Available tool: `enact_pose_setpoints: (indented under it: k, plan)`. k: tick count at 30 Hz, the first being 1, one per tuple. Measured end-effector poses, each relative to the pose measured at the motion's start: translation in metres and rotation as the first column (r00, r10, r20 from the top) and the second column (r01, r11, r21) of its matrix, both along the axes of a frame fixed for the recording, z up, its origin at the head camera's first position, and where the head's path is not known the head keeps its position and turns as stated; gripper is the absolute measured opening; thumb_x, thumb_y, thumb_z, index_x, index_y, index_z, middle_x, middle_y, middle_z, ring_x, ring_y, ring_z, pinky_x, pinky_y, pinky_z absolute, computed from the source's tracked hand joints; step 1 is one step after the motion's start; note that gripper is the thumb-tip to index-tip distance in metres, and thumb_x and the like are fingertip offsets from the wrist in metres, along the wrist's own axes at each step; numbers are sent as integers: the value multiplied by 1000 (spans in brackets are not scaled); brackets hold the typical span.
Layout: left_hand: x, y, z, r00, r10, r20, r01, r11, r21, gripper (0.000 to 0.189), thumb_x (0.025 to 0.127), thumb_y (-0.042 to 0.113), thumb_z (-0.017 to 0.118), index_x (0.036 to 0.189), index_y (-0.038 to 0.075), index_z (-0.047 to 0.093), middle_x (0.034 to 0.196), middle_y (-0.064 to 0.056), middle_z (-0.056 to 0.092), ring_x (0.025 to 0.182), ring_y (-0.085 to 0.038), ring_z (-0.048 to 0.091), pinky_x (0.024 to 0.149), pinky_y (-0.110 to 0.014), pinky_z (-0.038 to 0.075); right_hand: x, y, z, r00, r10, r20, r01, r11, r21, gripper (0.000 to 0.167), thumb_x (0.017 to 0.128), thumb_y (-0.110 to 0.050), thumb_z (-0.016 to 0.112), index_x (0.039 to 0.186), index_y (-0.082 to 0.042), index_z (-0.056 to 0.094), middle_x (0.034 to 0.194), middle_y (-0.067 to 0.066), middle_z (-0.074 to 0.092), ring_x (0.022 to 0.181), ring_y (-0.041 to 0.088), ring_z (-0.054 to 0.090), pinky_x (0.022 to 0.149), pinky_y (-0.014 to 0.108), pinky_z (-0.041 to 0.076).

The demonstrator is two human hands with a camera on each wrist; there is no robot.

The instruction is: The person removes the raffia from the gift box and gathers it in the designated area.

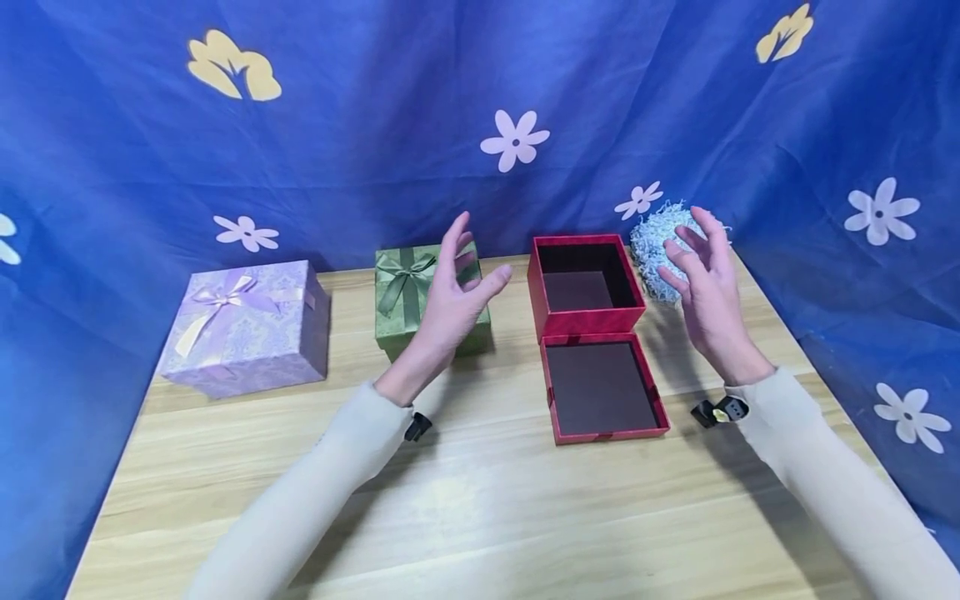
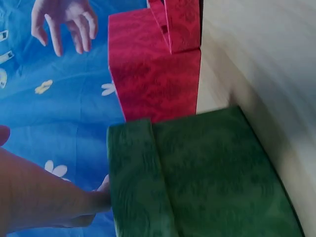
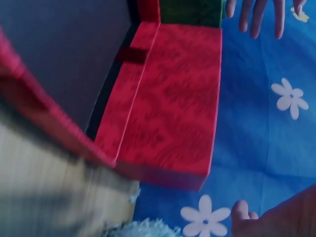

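Note:
My left hand is raised in front of the green gift box, thumb and fingers spread, holding nothing. A green ribbon bow tops that box, and the hand covers part of its right side. To the right stands a red box, its dark interior exposed. The red lid lies against the box's front edge, inner side up. My right hand hovers to the right of the red box with loosely bent fingers and nothing held. Behind it sits a pile of light-blue shredded paper, partly hidden by the fingers.
A lavender gift box with a ribbon bow stands at the far left of the wooden table. Blue fabric with flower prints hangs behind the table and along both sides.

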State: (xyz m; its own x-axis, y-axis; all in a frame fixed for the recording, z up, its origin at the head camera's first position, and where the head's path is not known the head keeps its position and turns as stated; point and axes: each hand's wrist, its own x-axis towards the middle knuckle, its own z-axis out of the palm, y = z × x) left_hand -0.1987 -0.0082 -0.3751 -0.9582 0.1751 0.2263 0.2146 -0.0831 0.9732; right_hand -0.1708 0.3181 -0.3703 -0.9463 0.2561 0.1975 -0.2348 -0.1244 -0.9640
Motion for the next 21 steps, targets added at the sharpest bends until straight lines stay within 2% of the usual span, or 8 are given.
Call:
enact_pose_setpoints:
  k: [3, 8, 16, 21]
  plan:
    - [1, -13, 1, 1000, 16, -18, -16, 1000, 8, 89, 100, 18, 80, 173, 24, 31, 170, -11, 34, 153, -39, 35, 122, -61, 34, 2, -8, 2, 1000, 30, 7, -30, 1000, -5, 65, 109, -15, 61, 169, -21, 36, 161, 10, 40, 145, 25, 45, 121, 53, 39]
    - [3, -34, 2, 999, 46, -20, -46, 999, -6, 87, 101, 17, 79, 173, 25, 32, 169, -9, 35, 152, -40, 36, 121, -55, 37, 3, -22, 5, 996, 83, 8, -83, 996, -20, 65, 110, -14, 58, 170, -21, 34, 161, 12, 41, 142, 26, 49, 122, 53, 39]
    - [6, -64, 2, 993, 114, -28, -115, 991, -61, 82, 103, 19, 78, 172, 26, 34, 166, -6, 39, 148, -37, 41, 117, -49, 40, 0, -46, 4, 980, 198, 10, -197, 980, -41, 64, 109, -12, 53, 170, -19, 33, 160, 16, 41, 143, 32, 51, 114, 42, 49]
    - [9, -77, 5, 988, 154, 6, -153, 986, -61, 78, 104, 22, 76, 171, 28, 37, 164, -4, 41, 143, -36, 44, 108, -44, 45, -3, -62, 1, 963, 268, 13, -267, 962, -54, 63, 110, -10, 51, 169, -16, 32, 159, 18, 45, 139, 33, 55, 109, 37, 54]
